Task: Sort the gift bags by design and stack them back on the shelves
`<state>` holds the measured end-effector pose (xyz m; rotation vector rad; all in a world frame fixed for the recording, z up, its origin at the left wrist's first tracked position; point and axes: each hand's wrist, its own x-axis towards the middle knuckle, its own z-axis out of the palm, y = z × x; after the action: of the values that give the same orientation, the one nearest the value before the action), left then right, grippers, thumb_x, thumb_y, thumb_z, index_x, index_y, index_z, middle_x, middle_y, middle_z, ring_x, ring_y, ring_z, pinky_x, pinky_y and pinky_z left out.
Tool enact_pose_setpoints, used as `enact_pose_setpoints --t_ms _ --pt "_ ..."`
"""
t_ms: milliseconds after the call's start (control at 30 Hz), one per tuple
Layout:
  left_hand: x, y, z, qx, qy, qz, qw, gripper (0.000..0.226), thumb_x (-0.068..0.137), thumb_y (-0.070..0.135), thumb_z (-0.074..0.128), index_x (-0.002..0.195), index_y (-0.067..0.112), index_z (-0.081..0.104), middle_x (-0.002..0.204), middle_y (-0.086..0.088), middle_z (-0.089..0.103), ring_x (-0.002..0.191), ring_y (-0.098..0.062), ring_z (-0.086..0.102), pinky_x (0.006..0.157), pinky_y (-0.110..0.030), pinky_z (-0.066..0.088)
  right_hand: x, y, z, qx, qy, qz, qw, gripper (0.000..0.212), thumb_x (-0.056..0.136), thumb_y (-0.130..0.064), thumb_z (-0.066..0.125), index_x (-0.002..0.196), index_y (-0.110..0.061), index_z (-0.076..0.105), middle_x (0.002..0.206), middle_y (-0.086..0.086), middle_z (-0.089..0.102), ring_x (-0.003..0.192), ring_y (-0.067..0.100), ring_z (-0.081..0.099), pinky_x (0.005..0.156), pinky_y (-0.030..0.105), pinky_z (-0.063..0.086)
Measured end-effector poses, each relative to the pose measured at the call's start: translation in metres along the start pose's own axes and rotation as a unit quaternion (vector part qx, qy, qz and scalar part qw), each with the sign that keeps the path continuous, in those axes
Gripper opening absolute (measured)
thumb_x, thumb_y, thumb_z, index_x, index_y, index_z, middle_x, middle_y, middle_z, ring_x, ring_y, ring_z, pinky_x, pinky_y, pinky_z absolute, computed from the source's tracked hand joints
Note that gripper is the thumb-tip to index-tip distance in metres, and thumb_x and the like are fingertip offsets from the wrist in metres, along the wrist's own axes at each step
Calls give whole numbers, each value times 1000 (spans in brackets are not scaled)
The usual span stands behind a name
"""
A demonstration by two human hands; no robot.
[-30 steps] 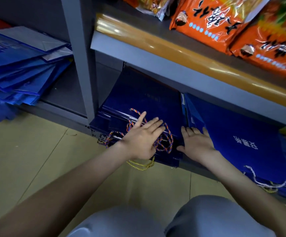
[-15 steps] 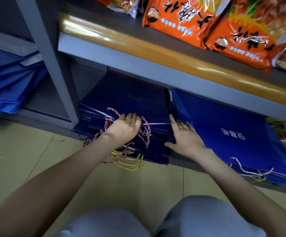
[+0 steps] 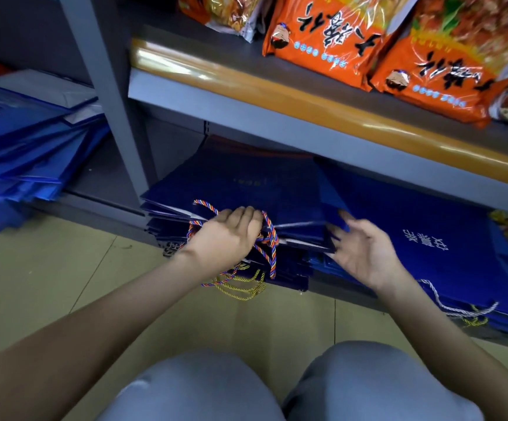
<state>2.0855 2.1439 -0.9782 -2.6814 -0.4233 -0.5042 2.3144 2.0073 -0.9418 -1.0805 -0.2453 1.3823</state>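
Head view: left hand [image 3: 227, 235] curls its fingers around the multicoloured rope handles [image 3: 201, 203] of navy gift bags [image 3: 246, 183] stacked on the bottom shelf [image 3: 103, 180]; at 3 o'clock, right hand [image 3: 365, 249] spreads loosely at the stack's edge.

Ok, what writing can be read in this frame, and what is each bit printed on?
"大辣片", seemingly: big black characters, upside down, on the left orange snack pack.
Same print, blurred, on the right orange snack pack.
Three white Chinese characters, sideways, on the bright blue bag: not legible.
Faint gold line on the dark navy bag: too blurred.
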Motion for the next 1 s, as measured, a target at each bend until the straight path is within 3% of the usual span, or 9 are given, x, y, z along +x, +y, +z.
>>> enact_pose_setpoints --t_ms 100,267,367,500,767,833,900,967,1000 --pt "-18 24 -3 -32 -93 2 995 53 85 16 28 129 -7 43 124 -22 60 113 -32 59 97 -40 46 2 24 14 -161 70 16 984 92 76 -35 76 149 -33 20 140 -8 45 124 18 50 91 42 51" --pt "-33 20 -27 -220 -73 -5 973 71 82 42 46 140 2 42 145 -12 44 135 -24 39 114 -39 19 -3 32 18 -308 107 0 945 81 89 4 58 151 -29 19 147 -9 33 128 11 41 90 33 46" --pt "-36 -5 -33 -140 -39 -57 988 83 79 60 54 138 3 44 145 -16 42 136 -29 37 114 -47 20 -9 14 13 -341 104 22 934 72 90 2 56 149 -30 28 157 0 21 144 12 19 113 47 22" --pt "-38 -20 -32 -62 -162 -140 975 113 57 81 56 135 -1 47 138 -23 48 129 -39 44 110 -55 28 -16 8 8 -314 93 36 944 67 93 4 50 149 -28 31 159 3 13 146 13 14 115 45 19" --pt "-41 10 -20 -20 -107 -136 985 56 73 21 48 124 -1 40 129 -25 54 113 -38 55 101 -46 36 -14 6 10 -249 112 25 962 61 93 8 44 146 -23 37 158 1 17 144 13 21 109 40 34" --pt "-40 7 -15 5 -104 -156 982 55 72 12 54 124 1 38 120 -23 59 103 -36 58 90 -44 44 -16 4 17 -287 101 45 951 60 97 1 45 149 -24 30 158 1 16 132 14 42 96 36 47" --pt "-39 -1 -9 15 -102 -147 984 66 62 11 71 120 2 41 102 -18 63 86 -32 59 76 -40 45 -17 2 28 -528 96 54 842 60 100 -21 48 152 -29 20 158 2 19 116 18 54 99 36 44" --pt "-38 -8 -7 26 -75 -127 989 63 58 8 74 113 2 43 87 -13 62 73 -29 55 68 -37 40 -17 0 35 -770 86 7 632 70 93 -55 43 153 -32 13 160 2 14 139 27 28 111 34 24" --pt "-36 -9 -8 35 -54 -121 991 57 60 6 71 110 1 45 83 -11 60 69 -27 54 67 -36 38 -18 2 42 -812 69 -34 579 79 85 -69 37 152 -34 14 161 -2 8 145 23 14 115 34 15"
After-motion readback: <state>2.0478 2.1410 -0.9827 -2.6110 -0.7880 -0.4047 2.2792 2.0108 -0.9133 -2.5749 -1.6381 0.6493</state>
